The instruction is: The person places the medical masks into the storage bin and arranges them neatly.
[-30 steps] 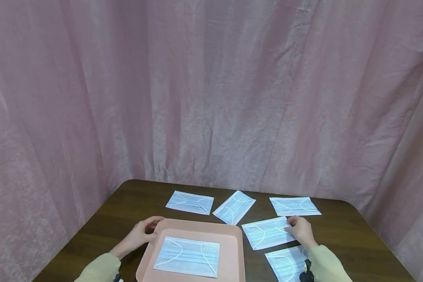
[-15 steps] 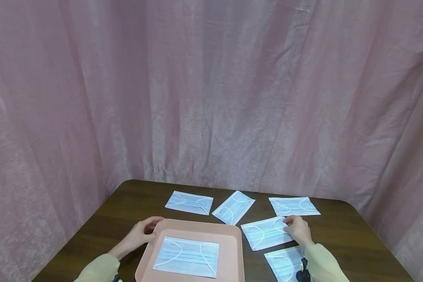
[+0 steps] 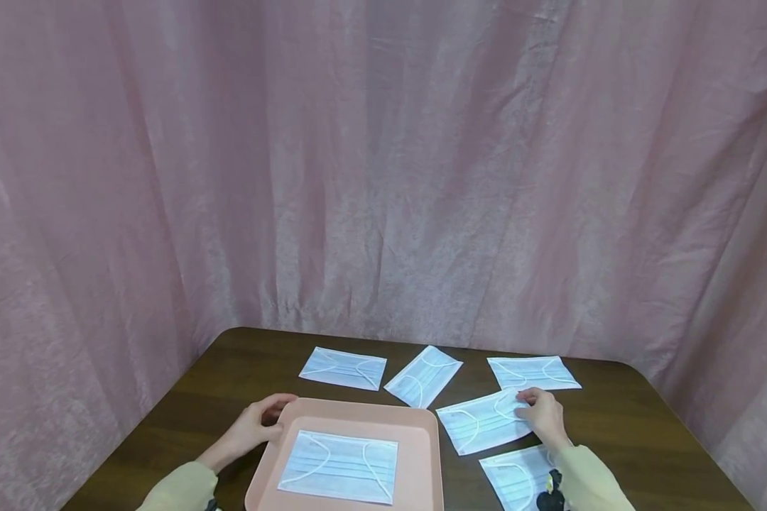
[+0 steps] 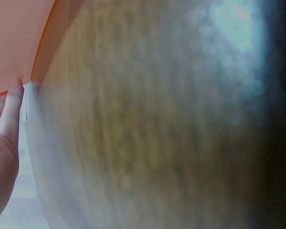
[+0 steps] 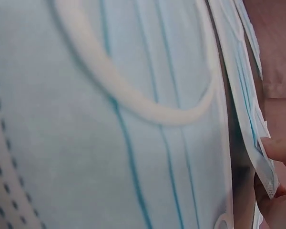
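A pink tray (image 3: 422,454) stands at the table's front, with one pale blue face mask (image 3: 339,466) lying flat in it, ear loops up. At the tray's far left corner, my left hand (image 3: 253,424) grips the rim; in the left wrist view its fingers (image 4: 12,112) touch the tray's edge. To the right of the tray, my right hand (image 3: 545,417) pinches the right end of another face mask (image 3: 482,424). The right wrist view shows the thumb (image 5: 279,149) on that mask's edge, with a finger on the other side.
Along the back of the dark wooden table (image 3: 639,426) lie a left face mask (image 3: 344,367), a slanted middle face mask (image 3: 424,376) and a right face mask (image 3: 533,373). One more face mask (image 3: 514,477) lies partly beneath the right forearm. A pink curtain (image 3: 383,177) hangs behind.
The right end of the mask in my right hand has risen very slightly. My left hand, the tray and the other masks stay in place.
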A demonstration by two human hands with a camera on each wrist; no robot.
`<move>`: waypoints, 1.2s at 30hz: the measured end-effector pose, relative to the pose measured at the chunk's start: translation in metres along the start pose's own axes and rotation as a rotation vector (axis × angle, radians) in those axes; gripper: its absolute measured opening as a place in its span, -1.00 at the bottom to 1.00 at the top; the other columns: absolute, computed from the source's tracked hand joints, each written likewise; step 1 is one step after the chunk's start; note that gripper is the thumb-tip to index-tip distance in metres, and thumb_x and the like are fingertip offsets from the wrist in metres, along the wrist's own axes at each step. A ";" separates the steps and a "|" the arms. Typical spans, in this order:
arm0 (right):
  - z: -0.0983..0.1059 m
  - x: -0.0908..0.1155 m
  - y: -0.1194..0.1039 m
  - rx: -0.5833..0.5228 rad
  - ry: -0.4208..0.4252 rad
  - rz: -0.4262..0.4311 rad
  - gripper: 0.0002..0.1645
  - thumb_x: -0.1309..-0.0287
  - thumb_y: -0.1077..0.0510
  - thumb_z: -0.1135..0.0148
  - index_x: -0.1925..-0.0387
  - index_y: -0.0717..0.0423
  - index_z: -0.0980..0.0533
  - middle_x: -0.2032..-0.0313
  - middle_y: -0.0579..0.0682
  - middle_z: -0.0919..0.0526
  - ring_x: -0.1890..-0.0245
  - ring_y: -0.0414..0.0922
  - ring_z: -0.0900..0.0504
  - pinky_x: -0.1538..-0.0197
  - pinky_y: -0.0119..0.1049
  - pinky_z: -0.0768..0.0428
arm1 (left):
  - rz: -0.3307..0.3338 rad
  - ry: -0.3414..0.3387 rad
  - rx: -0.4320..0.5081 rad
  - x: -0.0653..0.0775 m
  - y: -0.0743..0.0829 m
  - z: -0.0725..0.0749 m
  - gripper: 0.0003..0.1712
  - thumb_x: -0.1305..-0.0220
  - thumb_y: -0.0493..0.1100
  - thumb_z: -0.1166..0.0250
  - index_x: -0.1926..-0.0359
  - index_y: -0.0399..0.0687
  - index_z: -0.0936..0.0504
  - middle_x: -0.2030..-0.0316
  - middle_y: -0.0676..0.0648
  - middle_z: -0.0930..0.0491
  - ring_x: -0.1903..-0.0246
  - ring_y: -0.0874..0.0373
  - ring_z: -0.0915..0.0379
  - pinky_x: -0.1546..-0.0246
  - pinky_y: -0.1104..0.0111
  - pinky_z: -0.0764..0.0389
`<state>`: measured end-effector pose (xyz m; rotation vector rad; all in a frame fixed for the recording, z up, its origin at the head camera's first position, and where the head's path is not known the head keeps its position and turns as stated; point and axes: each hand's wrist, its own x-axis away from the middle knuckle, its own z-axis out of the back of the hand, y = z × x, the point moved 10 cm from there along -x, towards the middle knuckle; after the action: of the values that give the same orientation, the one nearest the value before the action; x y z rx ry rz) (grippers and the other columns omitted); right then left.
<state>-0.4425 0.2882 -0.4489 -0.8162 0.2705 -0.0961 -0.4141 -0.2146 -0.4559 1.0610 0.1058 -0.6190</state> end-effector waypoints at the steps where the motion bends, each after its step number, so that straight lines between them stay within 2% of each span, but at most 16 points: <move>1: 0.000 0.000 0.001 -0.013 -0.009 -0.009 -0.77 0.16 0.43 -0.26 0.32 0.42 -0.53 0.30 0.29 -0.55 0.22 0.19 -0.46 0.14 0.06 -0.35 | 0.003 0.000 -0.002 0.000 0.005 0.000 -0.45 0.01 -0.53 -0.18 -0.09 -0.40 -0.36 0.12 -0.27 -0.49 0.19 -0.06 -0.46 0.22 0.37 -0.42; 4: 0.000 0.000 0.002 -0.035 -0.026 -0.016 -0.75 0.13 0.42 -0.25 0.29 0.41 -0.56 0.25 0.30 -0.55 0.18 0.21 -0.45 0.13 0.07 -0.35 | -0.012 -0.001 -0.005 0.002 0.022 -0.001 -0.47 0.02 -0.57 -0.16 -0.07 -0.47 -0.35 0.14 -0.33 -0.48 0.21 -0.16 -0.45 0.22 0.27 -0.43; 6: 0.001 0.000 0.003 -0.049 -0.031 -0.020 -0.76 0.11 0.41 -0.25 0.28 0.39 -0.57 0.23 0.30 -0.55 0.16 0.21 -0.45 0.12 0.06 -0.36 | -0.025 -0.001 -0.012 0.002 0.026 -0.001 -0.47 0.03 -0.60 -0.15 -0.06 -0.52 -0.34 0.15 -0.37 -0.47 0.23 -0.22 -0.44 0.23 0.24 -0.44; 7: 0.001 0.000 0.004 -0.053 -0.035 -0.023 -0.76 0.10 0.39 -0.25 0.28 0.38 -0.58 0.23 0.30 -0.55 0.16 0.21 -0.45 0.13 0.05 -0.36 | -0.021 0.000 -0.019 0.002 0.025 -0.001 -0.47 0.04 -0.61 -0.14 -0.06 -0.52 -0.34 0.15 -0.37 -0.47 0.23 -0.23 -0.43 0.23 0.24 -0.44; 10: 0.001 -0.003 0.006 -0.078 -0.044 -0.037 -0.75 0.07 0.36 -0.26 0.26 0.35 -0.59 0.21 0.29 -0.56 0.21 0.15 -0.49 0.23 -0.02 -0.44 | -0.031 0.006 -0.029 0.001 0.009 0.000 -0.46 0.04 -0.61 -0.15 -0.06 -0.49 -0.34 0.15 -0.34 -0.48 0.23 -0.18 -0.45 0.24 0.34 -0.43; 15: 0.002 -0.008 0.011 -0.172 -0.094 -0.078 -0.71 0.01 0.29 -0.26 0.19 0.32 -0.58 0.18 0.24 -0.56 0.42 -0.06 -0.56 0.40 -0.10 -0.53 | -0.011 0.013 -0.033 0.002 -0.005 0.001 -0.44 0.02 -0.55 -0.19 -0.09 -0.44 -0.35 0.15 -0.29 -0.49 0.22 -0.09 -0.46 0.22 0.35 -0.42; 18: 0.009 -0.005 0.003 -0.232 -0.123 -0.075 -0.69 -0.01 0.28 -0.24 0.17 0.38 -0.56 0.21 0.25 -0.57 0.47 -0.08 -0.57 0.39 -0.11 -0.54 | -0.014 0.014 -0.023 0.003 -0.005 0.002 -0.44 0.02 -0.55 -0.19 -0.10 -0.44 -0.34 0.15 -0.28 -0.49 0.22 -0.09 -0.46 0.22 0.35 -0.42; 20: 0.015 -0.003 -0.004 -0.250 -0.134 -0.057 -0.69 -0.02 0.29 -0.24 0.17 0.41 -0.55 0.24 0.24 -0.58 0.48 -0.07 -0.57 0.44 -0.19 -0.54 | -0.023 0.010 -0.009 0.004 -0.003 0.002 -0.44 0.02 -0.55 -0.18 -0.10 -0.46 -0.33 0.14 -0.30 -0.49 0.22 -0.12 -0.45 0.23 0.37 -0.42; 23: 0.023 -0.001 -0.010 -0.234 -0.136 -0.047 -0.72 -0.01 0.29 -0.25 0.21 0.40 -0.57 0.31 0.17 -0.61 0.52 -0.10 -0.55 0.48 -0.21 -0.53 | -0.038 0.009 0.006 0.003 0.000 0.003 -0.44 0.02 -0.57 -0.18 -0.09 -0.48 -0.33 0.15 -0.33 -0.48 0.22 -0.16 -0.45 0.25 0.38 -0.43; 27: 0.034 -0.001 -0.014 -0.188 -0.135 -0.013 -0.71 0.02 0.33 -0.27 0.19 0.37 -0.57 0.32 0.14 -0.60 0.52 -0.11 -0.54 0.50 -0.23 -0.53 | -0.011 0.008 0.007 0.002 -0.001 0.004 -0.44 0.01 -0.54 -0.19 -0.10 -0.46 -0.33 0.14 -0.31 -0.48 0.21 -0.15 -0.45 0.24 0.39 -0.42; 32: 0.045 -0.002 -0.016 -0.246 -0.127 0.017 -0.49 0.03 0.44 -0.23 -0.03 0.46 -0.37 0.29 0.21 -0.49 0.48 -0.05 -0.53 0.44 -0.21 -0.55 | 0.020 0.008 -0.002 0.000 -0.004 0.003 -0.44 0.01 -0.56 -0.17 -0.10 -0.45 -0.33 0.13 -0.31 -0.48 0.20 -0.16 -0.44 0.24 0.38 -0.42; 36: 0.049 0.002 -0.014 -0.308 -0.133 -0.019 -0.41 0.02 0.48 -0.18 -0.09 0.57 -0.24 0.25 0.30 -0.45 0.49 -0.04 -0.54 0.40 -0.21 -0.55 | 0.007 0.002 -0.004 -0.001 -0.005 0.003 -0.44 0.04 -0.59 -0.15 -0.08 -0.49 -0.33 0.14 -0.34 -0.47 0.21 -0.20 -0.44 0.26 0.38 -0.42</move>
<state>-0.4270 0.3128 -0.4069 -1.1263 0.1532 -0.0176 -0.4176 -0.2183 -0.4577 1.0578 0.1048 -0.6107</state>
